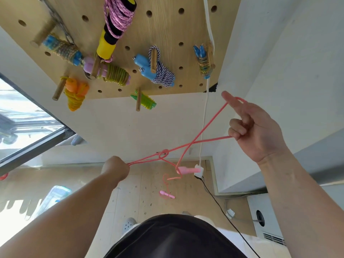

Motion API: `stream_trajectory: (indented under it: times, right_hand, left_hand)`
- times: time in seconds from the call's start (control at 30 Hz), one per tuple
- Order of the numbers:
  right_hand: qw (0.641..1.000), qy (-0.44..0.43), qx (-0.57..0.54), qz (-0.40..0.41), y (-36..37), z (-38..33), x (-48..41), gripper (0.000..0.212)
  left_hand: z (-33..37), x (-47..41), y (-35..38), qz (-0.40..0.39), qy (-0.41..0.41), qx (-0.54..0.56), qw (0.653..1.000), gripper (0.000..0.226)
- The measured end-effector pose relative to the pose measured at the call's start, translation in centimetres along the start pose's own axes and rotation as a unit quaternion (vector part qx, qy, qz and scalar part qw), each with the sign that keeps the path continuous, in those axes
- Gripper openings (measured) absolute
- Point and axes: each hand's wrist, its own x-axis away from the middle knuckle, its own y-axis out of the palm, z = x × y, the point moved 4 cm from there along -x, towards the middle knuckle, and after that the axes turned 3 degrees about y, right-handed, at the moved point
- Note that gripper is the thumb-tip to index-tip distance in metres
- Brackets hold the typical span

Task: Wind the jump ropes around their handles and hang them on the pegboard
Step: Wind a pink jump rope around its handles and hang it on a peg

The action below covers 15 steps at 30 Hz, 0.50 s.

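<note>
My left hand (116, 167) is fisted on the pink rope (212, 140). My right hand (255, 131) hooks its loop over the forefinger and grips a strand. A knot (163, 154) sits between them, and one handle (186, 170) dangles below the pegboard (167, 30). I'd ease the tension and pick that knot loose before winding.

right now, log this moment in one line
left grip: holds pink rope; right grip: rope looped over index finger; tangle mid-span; handle dangling

Seven wound ropes (162, 71) hang on one pegboard (167, 30). There is one loose pink rope (202, 127) with two pink handles (187, 170), and one white cord (204, 112).
</note>
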Motion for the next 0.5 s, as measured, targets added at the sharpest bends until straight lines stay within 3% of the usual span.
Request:
stream_trajectory:
  times: [0.07, 0.13, 0.2, 0.27, 0.33, 0.4, 0.43, 0.47, 0.5]
  right_hand:
    - [0.999, -0.044, 0.025, -0.003, 0.6, -0.6, -0.5, 0.046]
    - [0.998, -0.066, 0.0, -0.026, 1.8, -1.0, -0.8, 0.025]
    - [0.995, -0.079, -0.041, -0.05, 2.7, -1.7, -1.1, 0.021]
    - [0.99, -0.075, -0.097, -0.067, 3.8, -2.1, -1.3, 0.04]
    - [0.99, -0.055, -0.12, -0.054, 4.7, -2.0, -1.6, 0.046]
    - [0.999, -0.024, -0.024, -0.008, 5.1, -1.3, -2.1, 0.038]
    - [0.996, -0.004, 0.092, 0.014, 5.0, -0.8, -2.4, 0.033]
    - [0.97, 0.023, 0.24, 0.021, 4.8, -0.1, -2.6, 0.026]
    - [0.921, 0.055, 0.384, 0.013, 4.8, 0.7, -2.6, 0.017]
  left_hand:
    - [0.1, 0.2, 0.0, -0.018, 0.029, -0.061, 0.998, 0.008]
    - [0.3, 0.3, 0.6, -0.068, 0.052, -0.045, 0.995, 0.014]
    - [0.9, 0.7, 0.8, -0.145, 0.074, 0.072, 0.984, 0.023]
    - [1.6, 1.3, 0.8, -0.218, 0.096, 0.183, 0.954, 0.016]
    - [1.8, 1.4, 0.1, -0.22, 0.11, 0.267, 0.932, 0.008]
    - [1.3, 0.5, -1.2, -0.129, 0.109, 0.312, 0.935, 0.03]
    - [0.6, -0.2, -2.2, -0.062, 0.103, 0.307, 0.944, 0.042]
    - [0.0, -0.7, -3.2, -0.007, 0.094, 0.298, 0.95, 0.051]
    - [-0.6, -1.3, -4.0, 0.02, 0.076, 0.305, 0.949, 0.059]
